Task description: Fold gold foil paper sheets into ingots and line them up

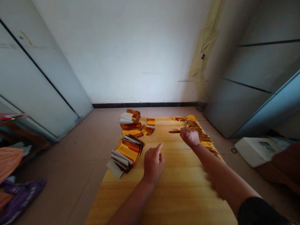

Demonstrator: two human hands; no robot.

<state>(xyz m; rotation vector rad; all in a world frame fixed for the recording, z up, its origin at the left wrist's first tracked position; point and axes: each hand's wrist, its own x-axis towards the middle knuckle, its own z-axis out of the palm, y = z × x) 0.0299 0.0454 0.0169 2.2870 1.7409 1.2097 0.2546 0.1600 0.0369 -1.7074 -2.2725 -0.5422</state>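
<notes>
On the wooden board (178, 187), an empty left hand (153, 164) points, a curled right hand (189, 137) may grip a foil strip (174, 132), and a hasty sweep could scatter the stack (126, 153).

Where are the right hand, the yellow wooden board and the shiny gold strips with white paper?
Right hand (189, 137): head view, on the back of the hand.
Yellow wooden board (173, 193): head view, on a bare part of its middle.
Gold strips with white paper (127, 153): head view, on the middle of the bundle.
</notes>
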